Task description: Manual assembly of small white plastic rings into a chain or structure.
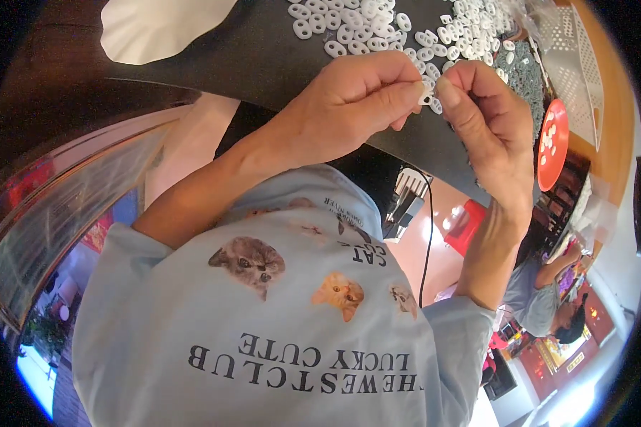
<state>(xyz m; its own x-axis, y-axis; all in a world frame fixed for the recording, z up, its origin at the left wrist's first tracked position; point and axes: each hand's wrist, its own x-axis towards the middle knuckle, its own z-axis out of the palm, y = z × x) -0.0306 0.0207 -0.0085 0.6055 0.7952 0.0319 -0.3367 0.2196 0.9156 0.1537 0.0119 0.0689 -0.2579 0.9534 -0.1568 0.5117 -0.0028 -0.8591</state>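
Both my hands are raised over the near edge of a dark tabletop (256, 78), fingertips close together. Between thumb and finger, my left hand (363, 99) pinches a small white plastic piece with two holes (426, 92). Thumb and forefinger of my right hand (495, 121) are pressed together just beside it; whatever lies between them is hidden. Right behind my fingertips spreads a loose heap of similar white two-hole pieces (360, 28). Another heap of white pieces (470, 28) lies farther right.
A white wavy-edged object (160, 28) sits at the far left. On the right are a dark green grainy mass (525, 78), a red dish (553, 146) with several white bits, and a white perforated basket (575, 71). Another person (541, 299) is beyond, lower right.
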